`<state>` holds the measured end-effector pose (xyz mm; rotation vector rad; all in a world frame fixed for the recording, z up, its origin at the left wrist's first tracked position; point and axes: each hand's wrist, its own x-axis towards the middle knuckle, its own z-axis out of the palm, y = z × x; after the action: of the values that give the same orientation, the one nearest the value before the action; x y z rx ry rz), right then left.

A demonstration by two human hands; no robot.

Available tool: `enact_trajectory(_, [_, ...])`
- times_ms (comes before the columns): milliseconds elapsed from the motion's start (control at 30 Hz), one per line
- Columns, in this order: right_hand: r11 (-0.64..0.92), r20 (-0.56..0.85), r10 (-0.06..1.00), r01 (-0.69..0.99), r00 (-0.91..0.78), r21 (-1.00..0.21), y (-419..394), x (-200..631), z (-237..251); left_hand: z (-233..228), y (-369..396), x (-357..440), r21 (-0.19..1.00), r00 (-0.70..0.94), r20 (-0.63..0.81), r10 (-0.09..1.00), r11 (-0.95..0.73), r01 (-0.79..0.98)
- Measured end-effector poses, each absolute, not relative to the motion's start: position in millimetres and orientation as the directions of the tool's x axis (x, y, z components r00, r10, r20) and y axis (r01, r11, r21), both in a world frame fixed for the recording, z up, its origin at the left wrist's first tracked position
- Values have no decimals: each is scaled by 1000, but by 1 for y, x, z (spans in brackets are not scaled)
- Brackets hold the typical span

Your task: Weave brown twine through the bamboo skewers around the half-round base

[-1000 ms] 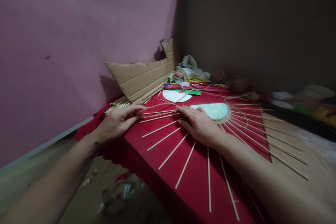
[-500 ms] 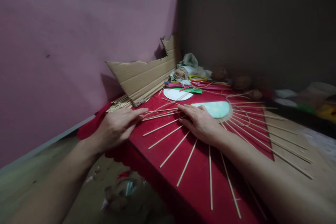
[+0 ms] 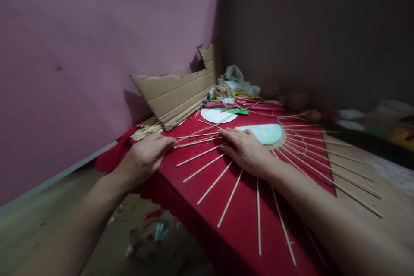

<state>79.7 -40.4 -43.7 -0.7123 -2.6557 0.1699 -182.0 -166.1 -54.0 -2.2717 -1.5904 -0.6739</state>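
Left hand (image 3: 145,157) curls its fingers together, seemingly on twine (image 3: 198,130); right hand (image 3: 244,148) lies flat over left-side sticks (image 3: 204,167); too strong pulling could skew their spacing.

Corner of a room, two walls meeting behind the work surface. Left wall (image 3: 97,30): dull pinkish purple, with one small dark mark (image 3: 59,68); pale strip (image 3: 64,172) along its base. Other wall (image 3: 307,30): dark grey-brown, in heavy shadow, detail lost. Table under red cloth (image 3: 239,224), scalloped edge (image 3: 148,196) hanging over the near-left side. Floor (image 3: 39,215) drab greenish brown, scraps (image 3: 160,231) scattered below the table. Light dim, uneven; the purple side brighter.
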Motion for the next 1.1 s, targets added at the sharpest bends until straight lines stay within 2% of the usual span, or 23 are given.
enact_trajectory(67, [865, 333, 502, 457, -798, -209, -40, 80, -44, -56, -167, -181, 89, 237, 525, 817, -330, 940])
enact_trajectory(167, [865, 330, 501, 458, -800, -205, -40, 80, -44, -58, -167, -183, 108, 211, 535, 818, -315, 943])
enact_trajectory(467, [862, 327, 506, 462, -798, -209, -40, 80, -43, -60, -163, -185, -53, 231, 522, 821, -240, 969])
enact_trajectory(700, [863, 337, 504, 450, -795, -228, -39, 80, -44, -53, -174, -174, -44, 275, 483, 832, -291, 956])
enact_trajectory(800, [863, 346, 502, 435, -792, -256, -38, 81, -45, -39, -174, -156, 10, 336, 428, 839, -376, 927])
enact_trajectory(900, [864, 364, 497, 411, -788, -289, -37, 81, -46, -17, -161, -128, 75, 398, 459, 794, -481, 874])
enact_trajectory(1000, [866, 373, 489, 389, -788, -313, -36, 81, -47, 5, -136, -98, 220, 414, 487, 769, -567, 794])
enact_trajectory(1100, [856, 390, 508, 397, -768, -332, -35, 80, -47, 23, -109, -72, 394, 445, 436, 782, -610, 687])
